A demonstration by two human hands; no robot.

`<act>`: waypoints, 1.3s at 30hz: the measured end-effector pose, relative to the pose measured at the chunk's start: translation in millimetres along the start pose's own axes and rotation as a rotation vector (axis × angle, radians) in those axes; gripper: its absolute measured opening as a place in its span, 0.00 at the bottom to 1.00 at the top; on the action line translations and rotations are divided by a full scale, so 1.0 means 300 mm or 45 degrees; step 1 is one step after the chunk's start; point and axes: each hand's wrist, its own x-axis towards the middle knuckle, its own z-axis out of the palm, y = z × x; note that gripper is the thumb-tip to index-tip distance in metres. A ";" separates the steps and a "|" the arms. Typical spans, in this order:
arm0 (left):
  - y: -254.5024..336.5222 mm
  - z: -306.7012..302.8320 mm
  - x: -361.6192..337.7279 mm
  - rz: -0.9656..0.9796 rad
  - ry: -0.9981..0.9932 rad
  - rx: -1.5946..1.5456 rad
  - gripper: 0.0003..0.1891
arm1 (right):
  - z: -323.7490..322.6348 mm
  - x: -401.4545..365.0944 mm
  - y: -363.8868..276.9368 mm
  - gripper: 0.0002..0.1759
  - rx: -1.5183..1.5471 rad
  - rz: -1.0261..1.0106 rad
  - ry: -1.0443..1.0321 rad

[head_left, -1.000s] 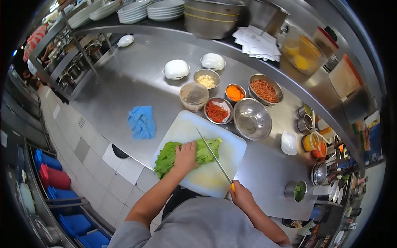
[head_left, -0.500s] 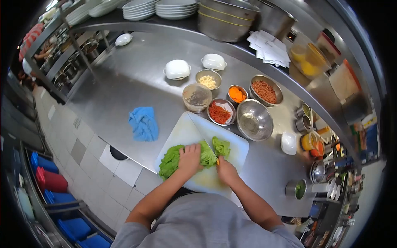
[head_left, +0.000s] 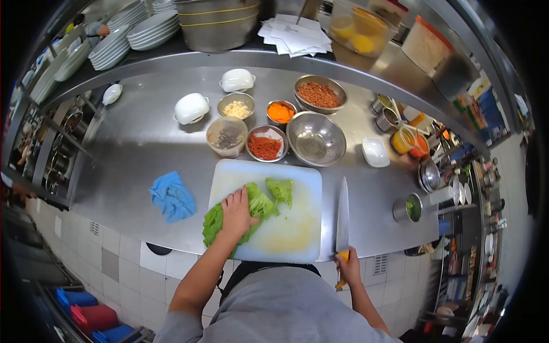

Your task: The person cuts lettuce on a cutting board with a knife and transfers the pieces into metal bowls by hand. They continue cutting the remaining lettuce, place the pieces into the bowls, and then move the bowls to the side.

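On the white cutting board (head_left: 303, 223) lies green lettuce (head_left: 214, 223), with a cut piece (head_left: 281, 190) at its far right end. My left hand (head_left: 235, 212) rests over the middle of the lettuce, holding it against the board. At the table's front edge, right of the board, my right hand (head_left: 349, 266) grips the yellow handle of a large kitchen knife (head_left: 342, 214). The blade points away from me over the steel table, apart from the lettuce. A crumpled blue cloth (head_left: 172, 196) lies left of the board.
Behind the board stand an empty metal bowl (head_left: 316, 139), a bowl of red shreds (head_left: 266, 144), a bowl of orange slices (head_left: 280, 112), a bowl of nuts (head_left: 319, 95) and a cloudy tub (head_left: 227, 137). A steel shelf (head_left: 240, 59) with plates and pots crosses above the table.
My right hand has drawn the knife off the lettuce and board, to the right and down to the table edge. My left hand stays on the lettuce. The view has turned right.
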 end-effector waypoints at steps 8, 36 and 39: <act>-0.021 0.018 0.042 0.105 0.019 0.001 0.67 | 0.105 0.272 -0.216 0.39 -0.643 -0.389 0.229; 0.207 0.225 0.001 -0.309 0.203 0.339 0.65 | -1.638 -0.248 0.646 0.26 1.227 -0.250 1.414; 0.313 0.222 -0.008 -0.618 0.050 0.596 0.66 | -1.984 -0.213 0.668 0.26 1.278 -0.473 1.846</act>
